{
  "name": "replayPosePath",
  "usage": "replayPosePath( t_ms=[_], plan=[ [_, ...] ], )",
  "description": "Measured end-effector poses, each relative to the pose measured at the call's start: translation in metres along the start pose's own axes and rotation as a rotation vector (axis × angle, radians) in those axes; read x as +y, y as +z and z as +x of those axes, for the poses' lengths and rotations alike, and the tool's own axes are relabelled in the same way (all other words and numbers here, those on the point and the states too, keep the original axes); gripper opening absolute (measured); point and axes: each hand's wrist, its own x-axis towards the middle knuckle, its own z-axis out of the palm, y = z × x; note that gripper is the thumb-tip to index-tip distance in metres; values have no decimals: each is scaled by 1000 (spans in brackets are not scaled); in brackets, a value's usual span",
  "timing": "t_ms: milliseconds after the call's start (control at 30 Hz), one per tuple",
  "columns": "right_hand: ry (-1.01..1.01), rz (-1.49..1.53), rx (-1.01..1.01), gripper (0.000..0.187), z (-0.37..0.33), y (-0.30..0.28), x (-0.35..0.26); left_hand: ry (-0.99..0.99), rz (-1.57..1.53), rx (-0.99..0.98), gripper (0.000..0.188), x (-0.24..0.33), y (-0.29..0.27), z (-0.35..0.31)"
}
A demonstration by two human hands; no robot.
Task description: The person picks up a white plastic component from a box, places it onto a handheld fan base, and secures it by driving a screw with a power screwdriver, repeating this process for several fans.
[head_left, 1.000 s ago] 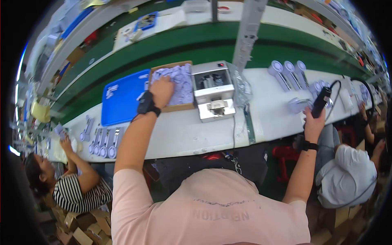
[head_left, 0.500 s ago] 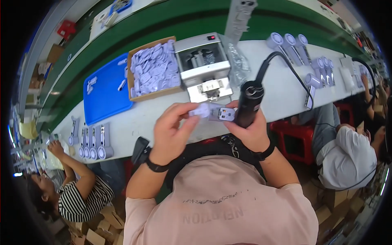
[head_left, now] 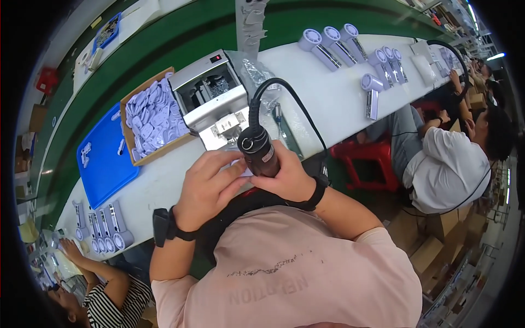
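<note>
My right hand (head_left: 292, 176) is wrapped round a black electric screwdriver (head_left: 258, 154), whose cable rises from its top. Close beside it, the fingers of my left hand (head_left: 206, 185) are closed on a lilac plastic housing (head_left: 241, 168). Most of that housing is hidden behind the fingers and the screwdriver, and the driver's tip cannot be seen. Just beyond both hands stands a silver screw feeder (head_left: 210, 93) with a clear window and a small red display. Left of the feeder, a cardboard box (head_left: 143, 160) is full of flat lilac covers (head_left: 157, 117).
A blue tray (head_left: 104, 177) holds a few small lilac pieces. Lilac handheld fans (head_left: 322, 49) lie to the right, and several more (head_left: 112, 229) at the left edge. Co-workers sit on both sides, one near a red stool (head_left: 366, 158). The screwdriver cable (head_left: 298, 98) arches over the table.
The view has swung, so the bench appears further left. My hands have come together, and the screwdriver now covers the housing's end, where a small circuit board showed before.
</note>
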Motion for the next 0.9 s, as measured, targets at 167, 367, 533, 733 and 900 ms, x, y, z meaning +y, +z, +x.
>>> replayPosePath(
  t_ms=[167,367,533,733,900],
  plan=[
    [-67,467,156,63,-15,-38,5,-57,-32,29,38,-9,0,-14],
    [-217,448,285,62,10,-86,-11,-163,-18,176,41,8,-4,-40],
    [-168,304,284,49,20,-75,13,-189,-22,163,40,9,4,-48],
    [-203,350,99,47,27,-61,29,-229,-69,158,39,5,3,-50],
    [-189,303,-208,44,37,-71,8,-212,-76,205,37,3,6,-53]
  ],
)
